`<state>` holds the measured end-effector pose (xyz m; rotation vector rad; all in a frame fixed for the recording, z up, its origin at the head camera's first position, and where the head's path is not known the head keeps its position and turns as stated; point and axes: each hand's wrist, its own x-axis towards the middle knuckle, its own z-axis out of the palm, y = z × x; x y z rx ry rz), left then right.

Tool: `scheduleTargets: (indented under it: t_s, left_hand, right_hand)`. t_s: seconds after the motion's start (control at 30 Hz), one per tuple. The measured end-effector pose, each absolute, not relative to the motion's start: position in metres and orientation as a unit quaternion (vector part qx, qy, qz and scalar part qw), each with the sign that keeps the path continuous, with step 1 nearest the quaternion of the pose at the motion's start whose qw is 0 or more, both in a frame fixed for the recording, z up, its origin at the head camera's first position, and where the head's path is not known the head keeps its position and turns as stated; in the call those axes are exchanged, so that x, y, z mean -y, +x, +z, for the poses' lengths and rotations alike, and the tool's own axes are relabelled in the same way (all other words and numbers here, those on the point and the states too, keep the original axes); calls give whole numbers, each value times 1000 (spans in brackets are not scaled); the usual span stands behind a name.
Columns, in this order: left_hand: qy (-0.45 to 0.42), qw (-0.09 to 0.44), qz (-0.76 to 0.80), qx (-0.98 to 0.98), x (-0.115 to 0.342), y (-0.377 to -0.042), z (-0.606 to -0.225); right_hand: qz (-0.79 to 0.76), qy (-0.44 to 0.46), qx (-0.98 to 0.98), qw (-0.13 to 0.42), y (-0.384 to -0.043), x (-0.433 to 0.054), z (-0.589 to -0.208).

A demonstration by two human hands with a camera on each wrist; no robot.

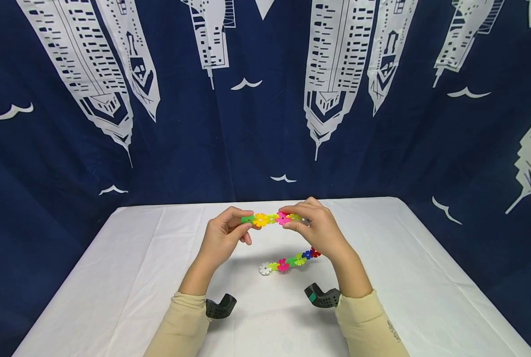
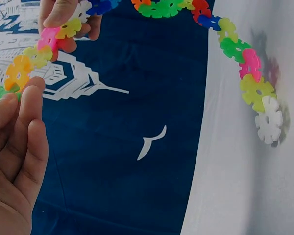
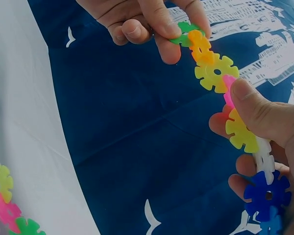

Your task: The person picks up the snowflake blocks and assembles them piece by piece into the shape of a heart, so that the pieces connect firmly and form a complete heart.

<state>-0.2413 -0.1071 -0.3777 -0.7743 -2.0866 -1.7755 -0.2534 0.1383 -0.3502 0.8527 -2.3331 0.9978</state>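
Observation:
A chain of interlocking plastic snowflake discs (image 1: 260,220) stretches between my two hands above the table. My left hand (image 1: 221,237) pinches the green disc (image 3: 184,35) at its end between thumb and fingers. Orange and yellow-green discs follow toward my right hand (image 1: 323,230), whose thumb and fingers grip around the pink disc (image 1: 282,218). Past that grip, a white disc and a dark blue disc (image 3: 268,195) run along the right palm. The rest of the chain curves down in the left wrist view. Its lower stretch lies on the table, ending in a white disc (image 1: 264,268).
A white cloth covers the table (image 1: 158,302). Behind it hangs a dark blue curtain (image 1: 247,139) printed with white buildings and birds. Black wrist mounts (image 1: 221,306) stick out inward from both sleeves, over the front of the table.

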Motion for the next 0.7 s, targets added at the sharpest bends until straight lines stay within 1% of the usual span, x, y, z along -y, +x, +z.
scheduleTargets:
  t_s: [0.13,0.5,0.6,0.7]
  left_hand:
    - [-275,141,-621,720,107,-242,-378]
    - [-255,146,-635,714,109,-246,-382]
    - [-250,151,-637,713,110,-248,-383]
    - [-245,153,-634,717,111,-249,-384]
  right_hand:
    - [360,304,855,218,-254,-139,-350]
    - [328,279,886,170,-256,-146,-352]
    - [325,266,895,152,-260,-151,-354]
    - [334,258,899,121,-264,-157,-357]
